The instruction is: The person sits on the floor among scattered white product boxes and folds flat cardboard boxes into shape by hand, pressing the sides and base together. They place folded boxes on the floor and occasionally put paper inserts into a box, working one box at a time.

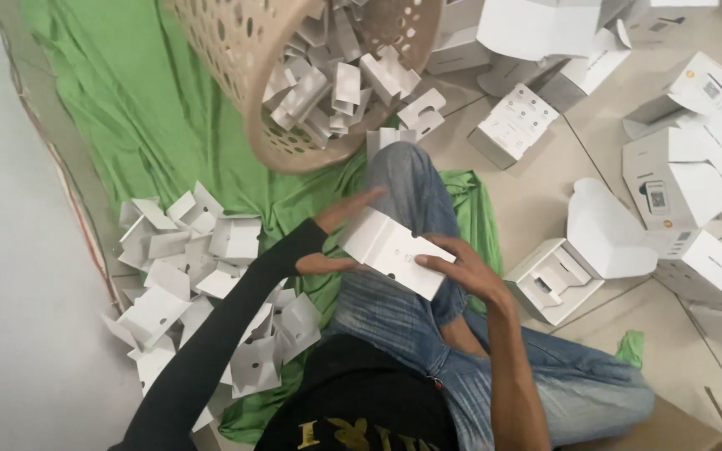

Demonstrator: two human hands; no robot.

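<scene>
Head view: a small white cardboard box (394, 250) sits between both hands above the lap. The left hand (336, 238) cups its far end with fingers spread wide; the right hand (461, 269) pinches the near edge, fingers narrow. It looks light, thin-walled and easily creased, so holding it by the corners and folded edges seems safest. Folded white inserts (202, 276) lie on green cloth (152, 125).
</scene>
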